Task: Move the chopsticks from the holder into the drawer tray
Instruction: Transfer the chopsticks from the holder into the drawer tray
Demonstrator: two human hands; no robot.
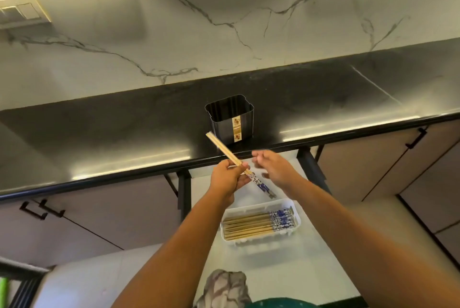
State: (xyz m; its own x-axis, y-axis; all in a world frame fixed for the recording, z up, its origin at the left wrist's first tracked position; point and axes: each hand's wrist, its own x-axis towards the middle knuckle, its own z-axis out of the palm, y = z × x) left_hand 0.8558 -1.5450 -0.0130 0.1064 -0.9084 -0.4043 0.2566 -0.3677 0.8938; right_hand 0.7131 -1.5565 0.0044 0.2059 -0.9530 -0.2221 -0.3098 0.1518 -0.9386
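We hold the last chopsticks [239,166] in our left hand [227,178], fingers pinching them near the middle, bare ends up toward the holder [230,118], patterned ends slanting down toward the tray [297,223]. Our right hand [272,167] hovers just beside them with fingers spread, gripping nothing. The holder behind the tray, on the counter [124,138], looks empty. The tray sits in the open drawer [286,270] with the other chopsticks [258,224] lying side by side, patterned ends right. We judge this the closing carry: next we should lower these into the tray, aligned with the rest, then let go.
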